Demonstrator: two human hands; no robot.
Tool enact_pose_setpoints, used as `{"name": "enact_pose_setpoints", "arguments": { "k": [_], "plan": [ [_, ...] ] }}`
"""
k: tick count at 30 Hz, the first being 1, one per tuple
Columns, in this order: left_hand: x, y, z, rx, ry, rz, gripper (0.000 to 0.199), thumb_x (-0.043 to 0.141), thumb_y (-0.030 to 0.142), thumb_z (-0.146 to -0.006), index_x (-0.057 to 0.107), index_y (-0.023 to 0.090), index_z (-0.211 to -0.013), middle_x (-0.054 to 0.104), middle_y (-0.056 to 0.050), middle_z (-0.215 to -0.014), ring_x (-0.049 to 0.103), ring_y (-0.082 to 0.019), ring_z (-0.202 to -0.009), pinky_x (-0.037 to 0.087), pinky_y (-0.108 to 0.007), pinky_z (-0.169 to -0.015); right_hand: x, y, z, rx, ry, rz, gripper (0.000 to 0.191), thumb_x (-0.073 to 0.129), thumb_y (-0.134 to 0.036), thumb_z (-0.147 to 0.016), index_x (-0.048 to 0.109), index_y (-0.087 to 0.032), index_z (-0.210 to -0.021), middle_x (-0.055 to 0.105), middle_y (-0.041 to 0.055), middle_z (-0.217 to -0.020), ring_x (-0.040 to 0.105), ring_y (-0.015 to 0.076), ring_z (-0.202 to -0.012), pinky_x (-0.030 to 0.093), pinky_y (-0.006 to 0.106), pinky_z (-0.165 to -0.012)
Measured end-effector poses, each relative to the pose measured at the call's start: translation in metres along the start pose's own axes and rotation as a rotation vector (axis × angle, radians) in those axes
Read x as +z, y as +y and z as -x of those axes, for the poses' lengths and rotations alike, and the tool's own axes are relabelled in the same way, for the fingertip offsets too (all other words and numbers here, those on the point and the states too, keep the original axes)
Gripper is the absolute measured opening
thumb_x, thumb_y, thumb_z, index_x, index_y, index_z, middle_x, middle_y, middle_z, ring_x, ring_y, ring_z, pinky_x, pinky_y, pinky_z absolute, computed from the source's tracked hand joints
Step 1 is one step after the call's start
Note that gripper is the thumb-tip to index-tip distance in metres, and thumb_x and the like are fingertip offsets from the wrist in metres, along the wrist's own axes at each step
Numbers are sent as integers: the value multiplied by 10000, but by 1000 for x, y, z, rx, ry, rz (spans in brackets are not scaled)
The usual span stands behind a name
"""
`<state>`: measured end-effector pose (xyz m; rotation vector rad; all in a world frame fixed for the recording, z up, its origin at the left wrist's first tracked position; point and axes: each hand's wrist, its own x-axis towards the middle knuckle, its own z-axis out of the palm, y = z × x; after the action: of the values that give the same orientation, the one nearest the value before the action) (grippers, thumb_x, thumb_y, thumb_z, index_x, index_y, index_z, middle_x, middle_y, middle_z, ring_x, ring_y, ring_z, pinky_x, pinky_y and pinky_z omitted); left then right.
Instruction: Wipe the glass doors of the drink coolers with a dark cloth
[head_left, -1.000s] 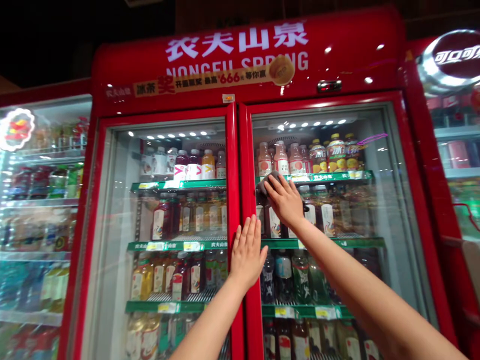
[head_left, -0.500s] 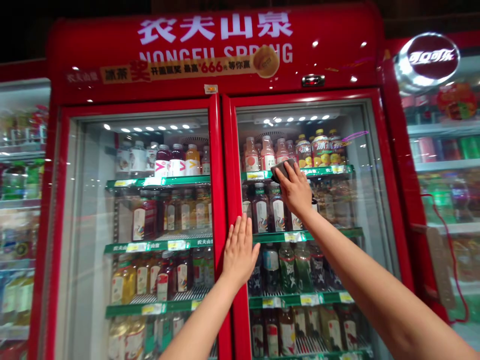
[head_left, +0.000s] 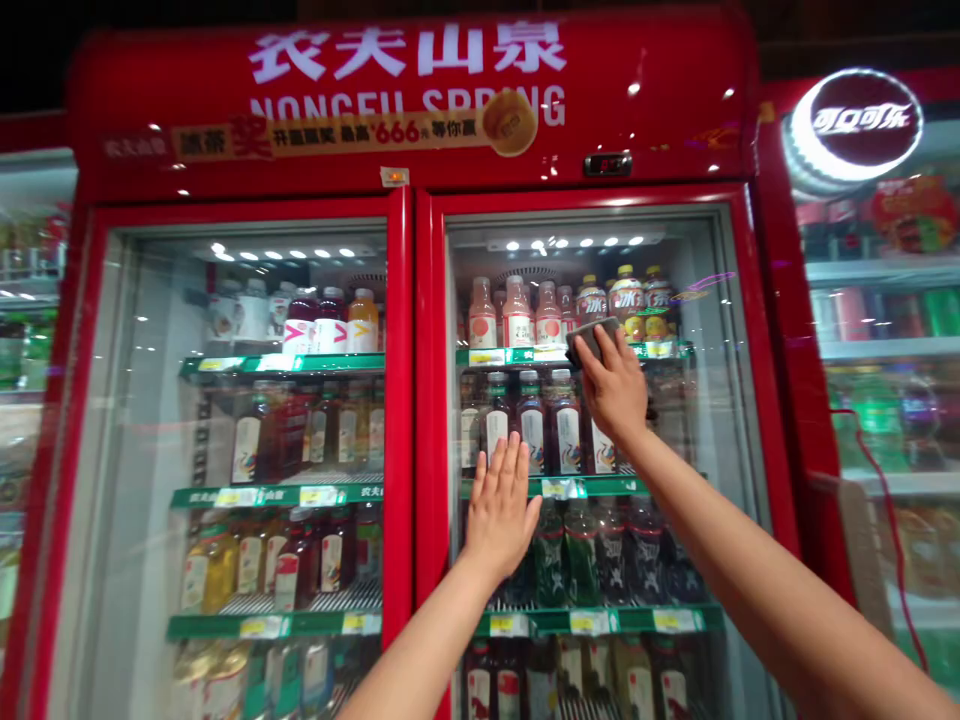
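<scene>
A dark grey cloth (head_left: 588, 341) is under the fingers of my right hand (head_left: 616, 392), pressed against the glass of the right door (head_left: 694, 420) of a red drinks fridge. It lies in front of the upper shelf edge. Lower and to the left, my left hand (head_left: 501, 515) rests flat on the same pane, fingers stretched out, with nothing in it. Behind the glass, bottles with white labels (head_left: 531, 425) stand on the second shelf. Part of the cloth is hidden by my right fingers.
The left glass door (head_left: 142, 450) is shut beside the red middle frame (head_left: 430, 400). Above is a small digital display (head_left: 608, 164). Another fridge with a round lit sign (head_left: 856, 125) stands at right, a red cable (head_left: 892, 520) hanging near it.
My right hand has slid the cloth rightward across the glass. My left hand has shifted right from the door's red frame onto the pane. The view has moved slightly rightward.
</scene>
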<state>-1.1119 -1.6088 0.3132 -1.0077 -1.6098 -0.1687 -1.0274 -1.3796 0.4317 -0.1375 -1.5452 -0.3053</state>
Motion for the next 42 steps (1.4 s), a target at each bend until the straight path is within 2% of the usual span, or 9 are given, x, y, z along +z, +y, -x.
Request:
{"name": "enact_pose_setpoints", "arguments": {
  "k": [5, 9, 12, 19, 25, 28, 34, 39, 42],
  "plan": [
    [10, 32, -14, 36, 0, 9, 846, 432, 492, -1018, -23, 130, -1633, 157, -103, -1707, 146, -272, -1581, 198, -488, -1284, -22, 22, 34, -229, -163, -46, 666, 530, -182, -983, 337, -397, -1583, 373, -1, -1648, 278, 295, -1544, 361, 543, -1213],
    [17, 50, -25, 59, 11, 0, 865, 460, 496, -1004, -10, 136, -1634, 161, -98, -1706, 126, -265, -1585, 150, -491, -1296, -31, 79, 39, -32, -31, -17, 646, 512, -179, -990, 350, -385, -1580, 373, 26, -1647, 289, 332, -1536, 380, 590, -1184],
    [23, 67, -36, 57, 34, -1, 870, 475, 496, -997, 2, 141, -1636, 166, -96, -1705, 103, -264, -1589, 101, -490, -1303, -25, 92, 21, 86, 61, -8, 642, 506, -178, -987, 357, -370, -1582, 370, 47, -1648, 271, 364, -1538, 398, 616, -1161],
    [37, 112, -60, 105, 80, 28, 904, 513, 508, -979, 14, 138, -1635, 160, -107, -1702, 56, -268, -1591, 23, -496, -1306, -43, 106, 53, -155, -164, -13, 677, 492, -155, -985, 316, -405, -1590, 336, -7, -1665, 235, 285, -1560, 379, 537, -1204],
    [46, 141, -72, 133, 76, 28, 855, 489, 502, -993, 62, 133, -1635, 157, -99, -1701, 23, -259, -1590, -49, -493, -1301, -55, 175, 45, 103, -60, 58, 636, 453, -174, -1006, 321, -385, -1591, 334, 42, -1666, 239, 340, -1553, 355, 633, -1182],
    [51, 149, -76, 131, 81, 29, 812, 460, 490, -1007, 78, 146, -1635, 178, -85, -1696, 29, -249, -1590, -64, -506, -1298, -53, 172, 50, 109, -35, 44, 667, 467, -175, -998, 285, -381, -1605, 309, 33, -1677, 206, 332, -1564, 364, 605, -1191],
    [61, 151, -78, 151, 96, 29, 817, 484, 495, -999, 105, 145, -1633, 203, -90, -1683, 46, -241, -1589, -46, -484, -1303, -75, 180, 120, -29, -176, 38, 750, 468, -123, -983, 201, -422, -1616, 297, 7, -1681, 203, 297, -1568, 360, 583, -1205],
    [67, 151, -79, 146, 96, 51, 871, 526, 490, -981, 48, 167, -1633, 207, -96, -1679, 71, -240, -1587, -8, -491, -1305, -76, 223, 93, 113, -50, 2, 714, 460, -131, -989, 241, -408, -1610, 262, 9, -1694, 167, 300, -1575, 366, 592, -1204],
    [67, 153, -80, 130, 78, 87, 871, 528, 477, -983, 20, 196, -1633, 218, -89, -1678, 116, -239, -1583, 11, -484, -1307, -74, 224, 96, 116, -29, -42, 731, 469, -118, -974, 248, -408, -1608, 245, 0, -1699, 171, 297, -1575, 365, 590, -1209]
  ]
}}
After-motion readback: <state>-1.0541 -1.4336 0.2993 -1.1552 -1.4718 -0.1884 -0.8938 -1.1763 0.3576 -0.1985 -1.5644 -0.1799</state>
